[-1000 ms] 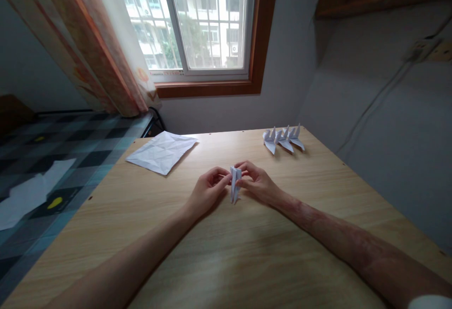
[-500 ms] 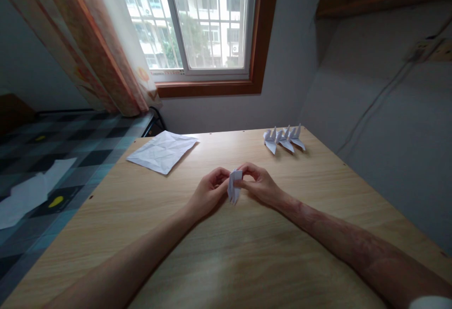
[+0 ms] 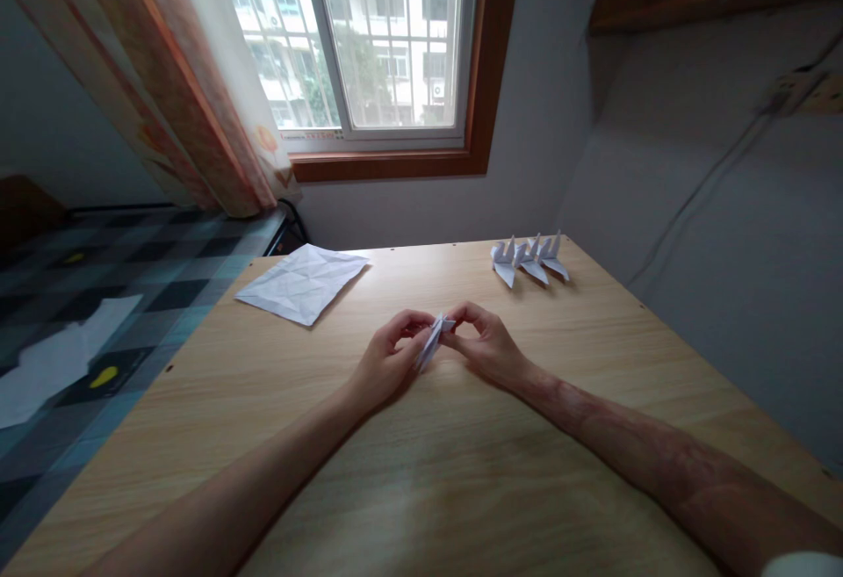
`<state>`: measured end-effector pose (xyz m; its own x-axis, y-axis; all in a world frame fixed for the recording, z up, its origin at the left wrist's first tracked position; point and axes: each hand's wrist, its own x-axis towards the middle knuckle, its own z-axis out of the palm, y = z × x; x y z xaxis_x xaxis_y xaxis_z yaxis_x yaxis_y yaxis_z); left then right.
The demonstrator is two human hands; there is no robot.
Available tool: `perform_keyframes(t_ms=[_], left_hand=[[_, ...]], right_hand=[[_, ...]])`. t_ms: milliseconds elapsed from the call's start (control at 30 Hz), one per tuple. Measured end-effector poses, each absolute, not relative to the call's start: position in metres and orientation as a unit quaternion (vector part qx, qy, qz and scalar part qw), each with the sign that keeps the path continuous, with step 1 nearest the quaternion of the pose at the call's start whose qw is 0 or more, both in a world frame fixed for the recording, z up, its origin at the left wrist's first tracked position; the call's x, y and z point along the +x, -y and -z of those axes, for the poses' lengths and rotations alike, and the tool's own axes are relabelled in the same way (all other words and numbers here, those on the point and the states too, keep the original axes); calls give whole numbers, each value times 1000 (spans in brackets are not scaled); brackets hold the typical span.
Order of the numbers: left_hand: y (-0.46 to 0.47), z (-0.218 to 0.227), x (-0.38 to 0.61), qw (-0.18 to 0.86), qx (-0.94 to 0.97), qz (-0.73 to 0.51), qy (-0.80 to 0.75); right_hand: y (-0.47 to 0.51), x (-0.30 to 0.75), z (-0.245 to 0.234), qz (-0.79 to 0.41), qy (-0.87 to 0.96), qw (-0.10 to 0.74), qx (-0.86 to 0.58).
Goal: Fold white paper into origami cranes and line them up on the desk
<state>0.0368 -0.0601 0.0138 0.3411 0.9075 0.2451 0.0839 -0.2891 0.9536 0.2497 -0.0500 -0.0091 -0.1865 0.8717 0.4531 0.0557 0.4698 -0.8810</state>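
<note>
A small piece of folded white paper is held between my two hands, above the middle of the wooden table. My left hand pinches its left side between thumb and fingers. From the other side, my right hand grips a short flap at the upper right with thumb and forefinger. The narrow body of the paper slants down to the left, its lower end pointing toward me. Parts of it are covered by my fingertips.
Three folded paper cranes stand in a row near the table's far right corner. A creased square sheet of paper lies at the far left. Beside the table is a bed with a checked cover and more white paper.
The folded paper has turned from nearly upright to a slant, its lower end swinging left. Its broad flap now shows narrower. Both hands have shifted only slightly.
</note>
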Motion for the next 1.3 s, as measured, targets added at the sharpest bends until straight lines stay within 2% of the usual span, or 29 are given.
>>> perform_keyframes(t_ms=[267,500,700,900,1200,1300], left_hand=[[56,-5,36,529,619,-471,-340],[54,-5,37,472,620,-530,-335],[62,-14,36,445,672,-472,-358],[65,-12,40,472,638,-463,-394],[51,-5,39,565,548,-524,-327],[49,-5,37,552,544,-528,-347]], right_hand=[[50,251,10,-368,670,541,-352],[47,249,13,-382,650,563,-339],[54,249,7,-380,667,555,-319],[56,248,8,-356,691,546,-312],[49,251,12,-388,678,541,-312],[50,252,10,-404,694,512,-304]])
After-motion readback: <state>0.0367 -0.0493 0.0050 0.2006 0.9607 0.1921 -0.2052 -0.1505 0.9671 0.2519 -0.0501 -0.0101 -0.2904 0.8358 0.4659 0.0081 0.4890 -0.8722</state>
